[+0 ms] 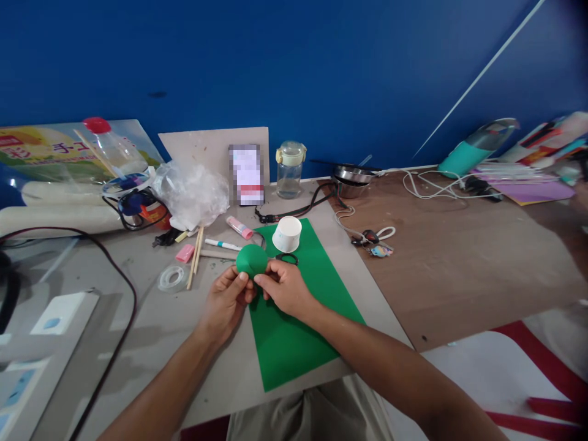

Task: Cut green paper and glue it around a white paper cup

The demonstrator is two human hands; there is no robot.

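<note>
Between my two hands is a round green paper disc (pixel 251 258) with a fold or slit line running across it. My left hand (pixel 227 300) pinches its lower left edge between thumb and fingers. At its lower right edge, the thumb and fingers of my right hand (pixel 285 288) are closed on it too. Beneath lies a large green paper sheet (pixel 303 343), partly covered by my right forearm. A white paper cup (pixel 287 234) rests upside down on the sheet's far end, with black scissor handles (pixel 287 259) just in front of it.
Left of the sheet are a glue stick (pixel 239 227), a marker (pixel 223 244), wooden sticks (pixel 195 258) and a tape roll (pixel 171 278). Behind stand a phone (pixel 247 175), a glass jar (pixel 289 171) and a crumpled plastic bag (pixel 193 193). A keychain (pixel 374 241) lies right, near white cables (pixel 432 187).
</note>
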